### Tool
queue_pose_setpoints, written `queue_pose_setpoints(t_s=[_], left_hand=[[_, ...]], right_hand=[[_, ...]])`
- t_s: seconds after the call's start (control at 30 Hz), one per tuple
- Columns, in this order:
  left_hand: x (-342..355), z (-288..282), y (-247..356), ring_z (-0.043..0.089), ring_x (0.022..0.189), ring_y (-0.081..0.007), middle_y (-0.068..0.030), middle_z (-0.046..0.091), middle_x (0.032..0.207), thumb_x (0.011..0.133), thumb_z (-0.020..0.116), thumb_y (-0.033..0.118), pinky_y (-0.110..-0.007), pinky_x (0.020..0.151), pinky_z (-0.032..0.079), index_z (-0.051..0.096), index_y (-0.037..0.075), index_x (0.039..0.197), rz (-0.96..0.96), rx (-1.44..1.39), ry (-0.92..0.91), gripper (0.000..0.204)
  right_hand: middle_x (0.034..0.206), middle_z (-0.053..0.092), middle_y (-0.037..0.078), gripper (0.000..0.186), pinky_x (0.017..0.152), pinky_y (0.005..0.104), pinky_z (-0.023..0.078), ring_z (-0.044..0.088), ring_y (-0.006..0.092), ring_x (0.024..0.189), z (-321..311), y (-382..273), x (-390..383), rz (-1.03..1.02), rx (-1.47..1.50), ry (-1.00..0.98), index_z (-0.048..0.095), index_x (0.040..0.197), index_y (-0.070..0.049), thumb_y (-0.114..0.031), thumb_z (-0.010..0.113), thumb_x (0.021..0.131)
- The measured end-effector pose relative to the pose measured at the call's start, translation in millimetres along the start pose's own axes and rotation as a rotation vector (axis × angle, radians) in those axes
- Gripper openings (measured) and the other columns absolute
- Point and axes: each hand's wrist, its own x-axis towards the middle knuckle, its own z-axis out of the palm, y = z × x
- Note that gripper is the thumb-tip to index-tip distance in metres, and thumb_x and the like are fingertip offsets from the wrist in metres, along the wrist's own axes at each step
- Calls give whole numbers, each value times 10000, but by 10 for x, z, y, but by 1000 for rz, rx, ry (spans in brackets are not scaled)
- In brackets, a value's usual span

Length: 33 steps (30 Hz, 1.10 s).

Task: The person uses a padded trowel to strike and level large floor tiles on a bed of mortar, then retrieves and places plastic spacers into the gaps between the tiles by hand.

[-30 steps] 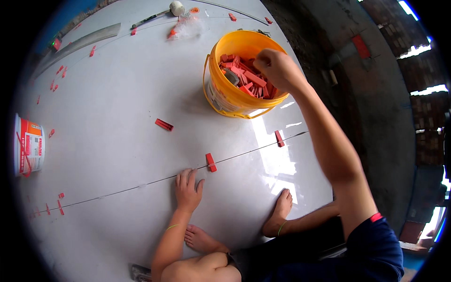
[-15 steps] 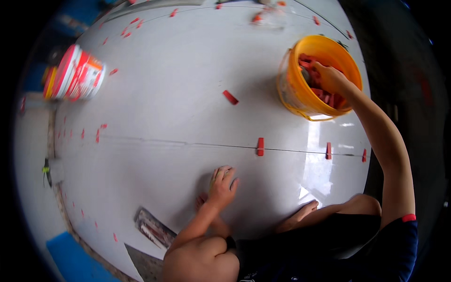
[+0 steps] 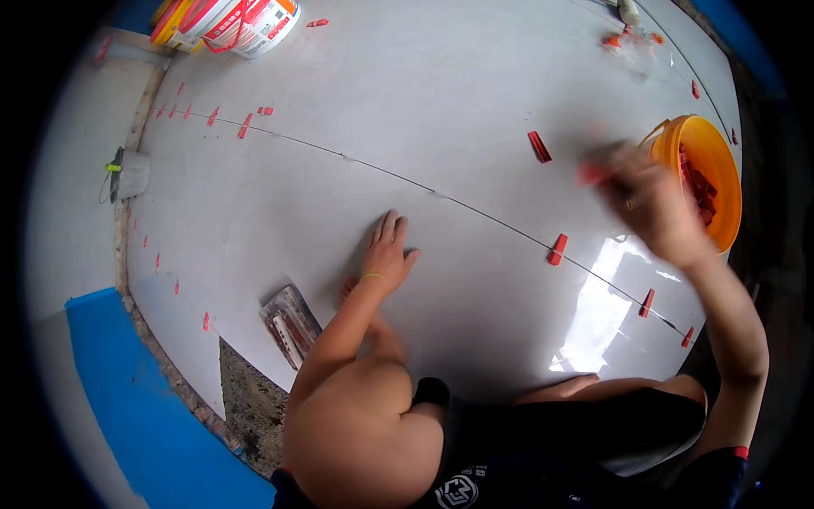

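My left hand (image 3: 389, 254) lies flat on the glossy light-grey tiles (image 3: 458, 280), fingers stretched out and holding nothing. My right hand (image 3: 653, 199), smeared by motion, is just left of the yellow-orange bucket (image 3: 731, 182). Its fingers are closed around red plastic tile wedges (image 3: 596, 173), blurred and too unclear to count. More red wedges (image 3: 698, 191) lie inside the bucket. One loose wedge (image 3: 539, 147) rests on the tile left of the right hand. Along the thin dark joint between tiles stand several wedges, one of them (image 3: 557, 249) between my two hands.
A flat trowel (image 3: 291, 326) lies beside my left forearm. Far left stand white-and-red buckets (image 3: 270, 27). A clear bag (image 3: 634, 47) with red pieces sits at the far right. Past the left tile edge are a blue sheet (image 3: 127, 399) and rough bare ground (image 3: 246, 399).
My right hand has come out of the bucket with red wedges and moved left of its rim. The view has turned; my left hand stays on the tile, its fingers now straighter.
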Motion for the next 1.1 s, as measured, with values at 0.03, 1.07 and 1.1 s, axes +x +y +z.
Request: queue_pose_setpoints(t_s=[0.03,1.07,1.1], left_hand=[[69,6,-81,283,1450,-362,-178,287,1576,898,685,331,-460,1169,288,349,26,1486,78,42,44,742],[1500,-241,-587,377,1335,-342,-159,450,1371,719,790,170,-469,1153,288,424,-1,1413,827,-376,-276,803],[1540,-240,-545,394,1314,-337,-158,458,1359,709,749,107,-465,1137,296,441,7,1396,822,-394,-298,760]], right_hand=[[1117,647,140,230,793,360,558,650,305,957,345,-152,72,6,193,-87,628,1058,-7,54,567,845],[1303,527,173,243,912,397,527,591,340,1093,3490,-1080,776,550,147,176,646,1095,-52,-48,644,852],[1296,533,170,273,908,397,516,589,335,1063,3503,-1065,783,528,125,191,645,1115,-60,-48,651,842]])
